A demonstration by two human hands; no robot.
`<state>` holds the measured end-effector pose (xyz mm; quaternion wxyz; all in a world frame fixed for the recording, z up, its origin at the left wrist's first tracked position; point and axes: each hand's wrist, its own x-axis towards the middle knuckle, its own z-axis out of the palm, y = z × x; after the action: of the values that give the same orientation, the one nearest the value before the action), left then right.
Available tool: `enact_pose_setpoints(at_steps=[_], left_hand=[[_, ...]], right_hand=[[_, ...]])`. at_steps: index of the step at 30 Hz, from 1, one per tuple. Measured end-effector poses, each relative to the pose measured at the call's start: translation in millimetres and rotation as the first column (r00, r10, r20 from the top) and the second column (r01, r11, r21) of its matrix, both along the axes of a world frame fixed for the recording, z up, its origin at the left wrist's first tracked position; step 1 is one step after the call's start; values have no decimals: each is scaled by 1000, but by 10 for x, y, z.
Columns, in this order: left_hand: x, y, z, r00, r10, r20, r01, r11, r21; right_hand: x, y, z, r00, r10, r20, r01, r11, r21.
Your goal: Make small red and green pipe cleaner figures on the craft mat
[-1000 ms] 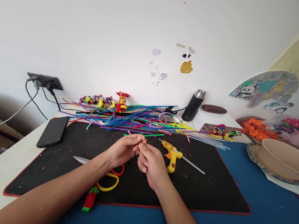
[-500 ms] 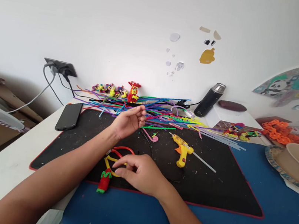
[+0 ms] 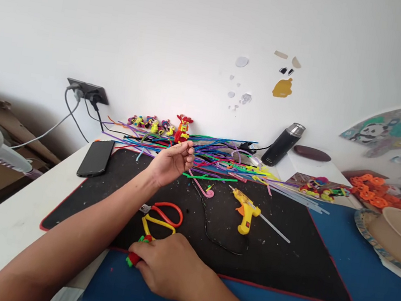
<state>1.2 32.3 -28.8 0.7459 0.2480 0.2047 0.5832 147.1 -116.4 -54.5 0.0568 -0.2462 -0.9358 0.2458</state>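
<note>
Right hand (image 3: 164, 268) seemingly around red-green figure (image 3: 132, 258); left hand (image 3: 172, 160) aloft.

We see two items. Red-and-green piece (image 3: 132, 259): small, fuzzy, red body with green at both ends, lower centre-left of frame. It lies flat across the near edge of the black mat (image 3: 283, 253), mostly covered by the right hand (image 3: 167, 272), whose fingers curl over it. Pink pipe cleaner (image 3: 200, 186): thin, straight run ending in a curled hook, centre of frame, slanting down-right from the left hand (image 3: 170, 162). Can't tell if its top end is pinched.
</note>
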Motion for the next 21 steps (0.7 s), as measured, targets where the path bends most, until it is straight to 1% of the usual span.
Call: enact_pose_setpoints(at_steps=[1, 2, 3, 4, 5, 6, 7, 9, 10, 11, 12, 13, 14, 16, 17, 19, 21], left_hand=[[-2, 0, 0, 1000, 0, -12, 0, 1000, 3], [-5, 0, 1, 1000, 2, -27, -2, 1000, 8], [-9, -1, 1, 999, 3, -45, -2, 1000, 14], [-11, -3, 0, 998, 4, -66, -2, 1000, 21], [-10, -6, -3, 996, 1, -89, 1, 1000, 27], [-5, -12, -7, 993, -4, -115, 7, 1000, 30], [4, -22, -15, 990, -13, -144, 18, 999, 32], [37, -51, -39, 974, -56, -219, 64, 997, 33], [59, -69, -55, 961, -88, -263, 99, 995, 28], [82, -88, -74, 943, -125, -308, 137, 990, 19], [106, -107, -95, 923, -162, -349, 175, 985, 5], [129, -122, -117, 905, -191, -379, 202, 979, -11], [149, -135, -139, 891, -214, -400, 222, 975, -25], [181, -147, -180, 875, -252, -413, 255, 966, -48], [190, -148, -197, 870, -272, -411, 276, 960, -51], [196, -146, -218, 855, -321, -407, 337, 941, -34], [190, -152, -219, 829, -367, -423, 407, 914, 4]], right_hand=[[-9, -11, -8, 1000, -8, -24, 8, 1000, -18], [-11, -16, -14, 997, -27, -68, 22, 998, -62], [-8, -14, -18, 989, -62, -131, 44, 990, -132], [0, -4, -20, 972, -114, -205, 67, 972, -225], [10, 15, -21, 941, -187, -282, 88, 940, -329], [22, 44, -20, 897, -272, -348, 103, 895, -434], [35, 83, -18, 838, -371, -401, 114, 837, -535], [65, 189, -8, 688, -565, -455, 95, 692, -715], [84, 256, 3, 596, -661, -456, 62, 604, -794], [107, 328, 19, 531, -729, -432, 2, 511, -860], [135, 404, 39, 468, -783, -410, -45, 442, -896], [167, 482, 64, 387, -827, -408, -69, 415, -907], [201, 560, 91, 295, -863, -410, -82, 405, -911], [271, 702, 143, 165, -899, -405, -112, 391, -913], [302, 763, 161, 115, -910, -399, -133, 384, -914], [353, 857, 174, 45, -926, -374, -171, 362, -916], [388, 908, 153, 15, -940, -341, -193, 332, -923]])
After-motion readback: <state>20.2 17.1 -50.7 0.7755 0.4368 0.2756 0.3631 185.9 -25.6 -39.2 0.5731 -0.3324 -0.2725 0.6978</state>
